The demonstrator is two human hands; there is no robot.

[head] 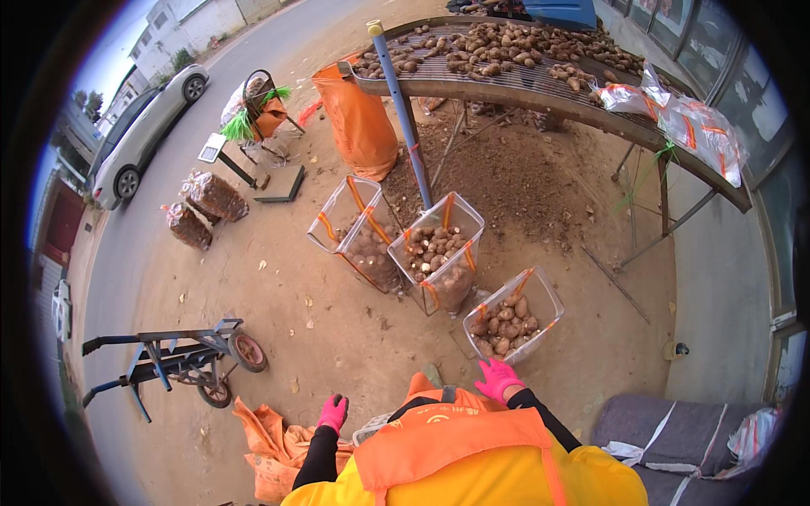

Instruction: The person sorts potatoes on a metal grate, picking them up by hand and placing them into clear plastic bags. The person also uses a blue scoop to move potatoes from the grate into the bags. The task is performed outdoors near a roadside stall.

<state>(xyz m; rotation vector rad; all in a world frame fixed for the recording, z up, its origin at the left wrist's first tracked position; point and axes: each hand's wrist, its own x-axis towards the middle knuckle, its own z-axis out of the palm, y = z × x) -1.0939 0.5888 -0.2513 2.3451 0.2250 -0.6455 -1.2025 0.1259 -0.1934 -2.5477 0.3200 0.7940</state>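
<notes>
My right hand [498, 377], in a pink glove, is at the near rim of an open clear plastic bag [545, 302]. Its fingers are apart; whether they touch the rim I cannot tell. Brown taro corms [508, 324] lie in this bag. My left hand [333, 413], gloved likewise, hangs at my left, above a crumpled orange sack [278, 452]. I see nothing in it, though its fingers are too small to make out. Beyond stand two taller clear bags with orange stripes, a middle one [450, 288] and a left one [373, 259], both holding taro.
A slatted metal table [538, 95] heaped with taro stands ahead, its blue post [405, 120] beside a tall orange sack [354, 126]. A two-wheeled cart [183, 357], platform scale [281, 183] and filled bags [215, 196] are at left. Rolled grey quilts [658, 430] lie at right.
</notes>
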